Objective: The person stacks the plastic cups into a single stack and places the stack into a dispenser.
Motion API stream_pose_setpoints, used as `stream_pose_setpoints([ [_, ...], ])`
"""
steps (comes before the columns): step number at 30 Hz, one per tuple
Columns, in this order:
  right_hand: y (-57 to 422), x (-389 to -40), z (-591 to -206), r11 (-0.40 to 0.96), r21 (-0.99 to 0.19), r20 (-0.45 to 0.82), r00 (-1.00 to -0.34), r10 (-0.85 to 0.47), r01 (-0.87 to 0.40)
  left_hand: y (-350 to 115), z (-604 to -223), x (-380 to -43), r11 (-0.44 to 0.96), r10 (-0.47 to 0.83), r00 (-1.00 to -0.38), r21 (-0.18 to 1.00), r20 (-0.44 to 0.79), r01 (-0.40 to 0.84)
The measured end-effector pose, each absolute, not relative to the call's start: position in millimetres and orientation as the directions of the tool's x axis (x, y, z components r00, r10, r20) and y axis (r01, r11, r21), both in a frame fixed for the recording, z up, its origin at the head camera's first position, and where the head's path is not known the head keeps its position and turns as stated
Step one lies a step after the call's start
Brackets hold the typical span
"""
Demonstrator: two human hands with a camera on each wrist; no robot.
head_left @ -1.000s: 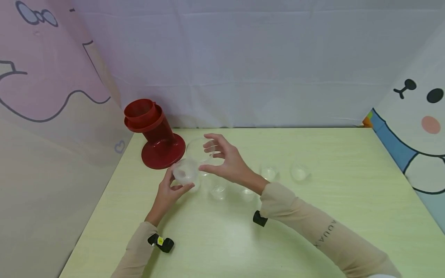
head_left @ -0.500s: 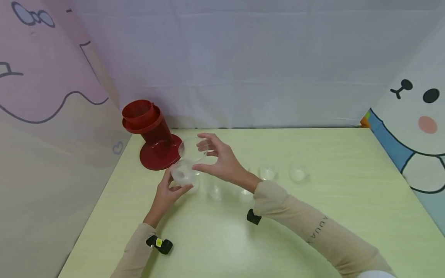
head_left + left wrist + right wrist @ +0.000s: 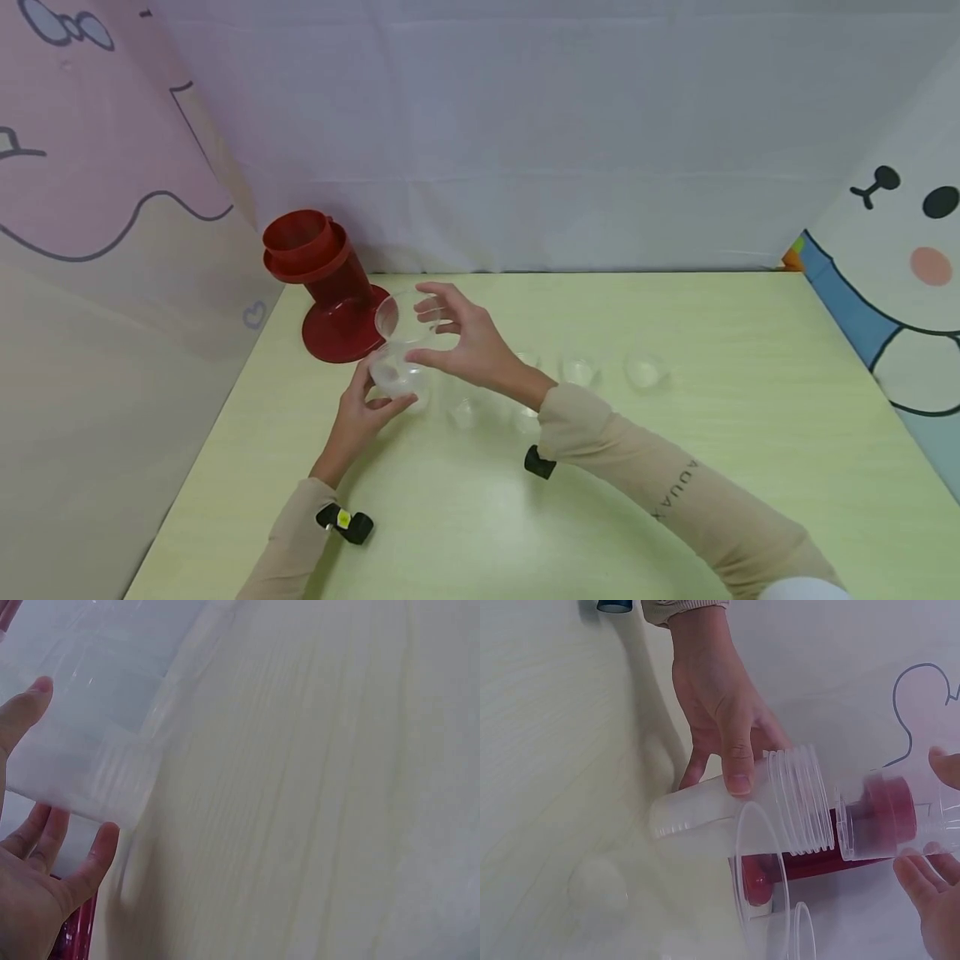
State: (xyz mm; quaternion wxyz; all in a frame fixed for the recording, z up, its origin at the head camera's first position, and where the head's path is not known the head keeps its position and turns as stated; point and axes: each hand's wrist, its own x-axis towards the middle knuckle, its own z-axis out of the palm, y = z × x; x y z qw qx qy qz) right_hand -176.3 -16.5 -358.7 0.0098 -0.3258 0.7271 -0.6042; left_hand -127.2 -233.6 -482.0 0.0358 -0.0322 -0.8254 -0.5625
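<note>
My left hand (image 3: 362, 417) grips a stack of clear plastic cups (image 3: 397, 371), held above the table. In the right wrist view, the stack (image 3: 780, 802) shows several rims close together at one end, with the left thumb along its side. My right hand (image 3: 468, 342) holds a single clear cup (image 3: 405, 317) between thumb and fingers. Its near end is just beyond the stack's rims, with a small gap in the right wrist view. The left wrist view shows the translucent cup wall (image 3: 82, 750) between the left thumb and fingers.
A red holder (image 3: 341, 283) with a round base and open top stands at the back left, close behind the hands. Several clear cups stand on the pale table (image 3: 480, 517), among them a cup (image 3: 645, 371) to the right. Fabric walls (image 3: 525, 150) enclose the table.
My right hand has moved a little left with its cup, bringing it above the stack and in front of the red holder's base. The left hand has stayed nearly still.
</note>
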Motion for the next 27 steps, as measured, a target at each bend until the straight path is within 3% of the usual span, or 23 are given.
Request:
stream_pose_setpoints([
  [9,-23,-181,-363,0.057,-0.873,0.397,-0.774,-0.493,-0.484,-233,-479,-127,0.365,0.022,-0.997,0.928,0.075,0.077],
  [18,-32,-183,-365,0.049,-0.883,0.381,-0.775,-0.504,-0.466,-223,-448,-116,0.363,0.042,-0.997,0.928,0.072,0.083],
  [27,-38,-184,-370,0.06,-0.886,0.362,-0.767,-0.53,-0.459,-224,-449,-115,0.357,0.046,-0.997,0.931,0.065,0.077],
])
